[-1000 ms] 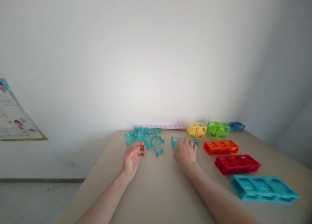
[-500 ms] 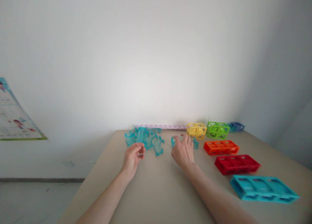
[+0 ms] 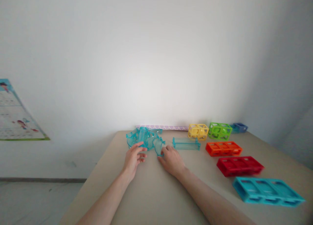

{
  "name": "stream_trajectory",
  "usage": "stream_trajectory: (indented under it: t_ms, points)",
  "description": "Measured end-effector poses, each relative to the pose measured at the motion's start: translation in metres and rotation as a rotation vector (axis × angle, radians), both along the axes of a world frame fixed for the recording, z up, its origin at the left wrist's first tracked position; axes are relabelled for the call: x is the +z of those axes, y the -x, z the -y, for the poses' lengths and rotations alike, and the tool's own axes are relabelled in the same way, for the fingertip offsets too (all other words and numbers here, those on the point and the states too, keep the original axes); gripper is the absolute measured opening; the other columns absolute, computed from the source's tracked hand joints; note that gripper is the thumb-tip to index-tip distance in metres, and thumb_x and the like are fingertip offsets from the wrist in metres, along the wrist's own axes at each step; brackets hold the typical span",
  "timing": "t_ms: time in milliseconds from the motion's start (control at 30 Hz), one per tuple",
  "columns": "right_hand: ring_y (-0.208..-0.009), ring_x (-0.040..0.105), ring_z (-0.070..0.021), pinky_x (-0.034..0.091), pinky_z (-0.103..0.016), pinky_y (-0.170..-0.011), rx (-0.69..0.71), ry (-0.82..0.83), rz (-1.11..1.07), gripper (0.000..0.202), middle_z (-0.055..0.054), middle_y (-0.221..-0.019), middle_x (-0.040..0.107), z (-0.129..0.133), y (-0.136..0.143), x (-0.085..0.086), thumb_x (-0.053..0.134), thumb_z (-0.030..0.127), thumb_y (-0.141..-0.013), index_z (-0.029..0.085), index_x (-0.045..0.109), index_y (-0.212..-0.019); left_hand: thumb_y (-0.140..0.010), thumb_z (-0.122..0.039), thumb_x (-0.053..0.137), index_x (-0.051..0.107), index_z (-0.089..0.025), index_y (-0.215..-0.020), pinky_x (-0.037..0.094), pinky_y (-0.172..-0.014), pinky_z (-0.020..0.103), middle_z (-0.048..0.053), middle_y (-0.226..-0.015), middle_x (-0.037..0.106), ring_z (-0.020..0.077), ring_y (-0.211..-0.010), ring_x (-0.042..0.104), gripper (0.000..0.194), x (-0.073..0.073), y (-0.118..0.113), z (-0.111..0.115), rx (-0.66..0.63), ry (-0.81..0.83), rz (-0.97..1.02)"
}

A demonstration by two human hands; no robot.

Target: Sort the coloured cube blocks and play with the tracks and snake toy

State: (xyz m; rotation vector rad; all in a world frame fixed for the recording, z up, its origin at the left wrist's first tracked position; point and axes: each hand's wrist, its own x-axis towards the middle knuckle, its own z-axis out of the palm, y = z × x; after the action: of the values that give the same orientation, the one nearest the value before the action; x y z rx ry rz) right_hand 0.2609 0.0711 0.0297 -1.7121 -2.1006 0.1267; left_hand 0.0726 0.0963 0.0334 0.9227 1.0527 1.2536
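Observation:
My right hand (image 3: 171, 160) is at the near end of a curved translucent teal track piece (image 3: 158, 143), thumb and fingertips closed around its edge. The fingers partly cover that end. My left hand (image 3: 134, 157) is open, its fingers loosely spread with nothing in them. Just beyond it lies a jumbled pile of translucent teal track pieces (image 3: 143, 136). To the right of the pile, a straight translucent teal track piece (image 3: 186, 144) lies by itself on the table.
On the right stand frame blocks in yellow (image 3: 198, 132), green (image 3: 220, 131), orange (image 3: 223, 149), red (image 3: 240, 166) and turquoise (image 3: 268, 190). A dark blue piece (image 3: 240, 127) is at the back corner. A purple patterned strip (image 3: 168, 127) runs along the wall.
My right hand has moved left from the straight track piece to the curved one, leaving the straight piece on the table. My left hand's fingers have spread.

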Motion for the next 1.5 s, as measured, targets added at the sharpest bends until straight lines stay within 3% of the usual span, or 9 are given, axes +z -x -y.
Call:
stream_trajectory:
  t_ms: [233,333,533,700,800,933,1067,1200,1500]
  points:
    - [-0.09,0.06,-0.0208,0.04,-0.028,-0.078,0.011,-0.001,-0.044,0.012,-0.009,-0.095,0.062,-0.004,-0.005,-0.005,0.052,0.021,-0.087,0.017,0.063,-0.09,-0.068,-0.032,0.066,0.067,-0.01,-0.092,0.041,-0.043,0.021,0.005,-0.074,0.065,0.0113,-0.05,0.057,0.033,0.0,-0.007,0.004,-0.099,0.001,-0.095]
    - [-0.089,0.06,-0.0199,0.04,-0.027,-0.078,0.029,-0.011,-0.069,0.013,-0.009,-0.094,0.063,-0.004,-0.002,-0.006,0.051,0.02,-0.087,0.017,0.063,-0.09,-0.067,-0.031,0.067,0.068,-0.011,-0.095,0.04,-0.042,0.021,0.004,-0.072,0.064,0.0111,-0.049,0.055,0.034,0.001,-0.009,0.006,-0.132,-0.07,-0.163]
    - [-0.094,0.062,-0.0207,0.042,-0.028,-0.08,0.044,-0.03,-0.129,0.033,-0.011,-0.109,0.063,-0.008,-0.001,-0.007,0.047,0.017,-0.089,0.018,0.057,-0.12,-0.072,-0.029,0.064,0.063,-0.017,-0.117,0.039,-0.044,0.021,0.007,-0.094,0.068,0.0101,-0.053,0.054,0.046,-0.005,-0.007,0.008,-0.249,-0.325,-0.492]
    - [-0.092,0.062,-0.0204,0.043,-0.028,-0.082,0.047,-0.039,-0.164,0.031,-0.01,-0.1,0.066,-0.008,-0.002,-0.01,0.046,0.003,-0.079,0.016,0.066,-0.099,-0.073,-0.023,0.065,0.059,-0.018,-0.126,0.039,-0.049,0.022,0.005,-0.081,0.068,0.0092,-0.046,0.048,0.054,-0.007,-0.006,0.007,-0.147,-0.359,-0.594]
    - [-0.088,0.062,-0.0192,0.043,-0.027,-0.08,0.033,-0.052,-0.203,0.028,-0.008,-0.093,0.066,-0.007,-0.003,-0.011,0.046,0.002,-0.075,0.016,0.066,-0.09,-0.071,-0.021,0.067,0.064,-0.019,-0.118,0.039,-0.049,0.022,0.009,-0.097,0.07,0.0096,-0.048,0.048,0.047,-0.007,-0.004,0.005,-0.093,-0.363,-0.586]
    - [-0.086,0.061,-0.0182,0.043,-0.027,-0.08,0.031,-0.086,-0.266,0.03,-0.007,-0.09,0.065,-0.007,-0.004,-0.013,0.043,0.001,-0.075,0.016,0.065,-0.087,-0.068,-0.018,0.07,0.073,-0.022,-0.098,0.042,-0.057,0.025,0.011,-0.129,0.059,0.014,-0.061,0.057,0.03,-0.009,-0.001,0.004,-0.175,-0.46,-0.605]
    - [-0.086,0.061,-0.0174,0.044,-0.027,-0.08,0.107,-0.113,-0.321,0.031,-0.006,-0.09,0.065,-0.007,-0.003,-0.015,0.043,-0.002,-0.073,0.017,0.065,-0.086,-0.069,-0.017,0.069,0.069,-0.026,-0.108,0.042,-0.061,0.025,0.008,-0.129,0.059,0.0136,-0.063,0.057,0.04,-0.014,0.002,0.003,-0.275,-0.55,-0.697]
    - [-0.085,0.06,-0.0176,0.044,-0.028,-0.081,0.166,-0.14,-0.37,0.031,-0.006,-0.09,0.064,-0.007,-0.001,-0.017,0.044,-0.002,-0.072,0.017,0.064,-0.085,-0.074,-0.02,0.066,0.059,-0.024,-0.122,0.04,-0.051,0.022,0.009,-0.118,0.064,0.0067,-0.049,0.045,0.048,-0.017,0.005,0.001,-0.324,-0.484,-0.638]
    - [-0.088,0.059,-0.0177,0.044,-0.029,-0.081,0.269,-0.185,-0.466,0.03,-0.006,-0.091,0.062,-0.001,-0.002,-0.009,0.041,-0.002,-0.077,0.017,0.062,-0.086,-0.074,-0.03,0.068,0.041,-0.019,-0.136,0.031,-0.029,0.017,0.016,-0.123,0.058,0.0045,-0.041,0.054,0.068,-0.005,-0.004,0.007,-0.361,-0.178,-0.353]
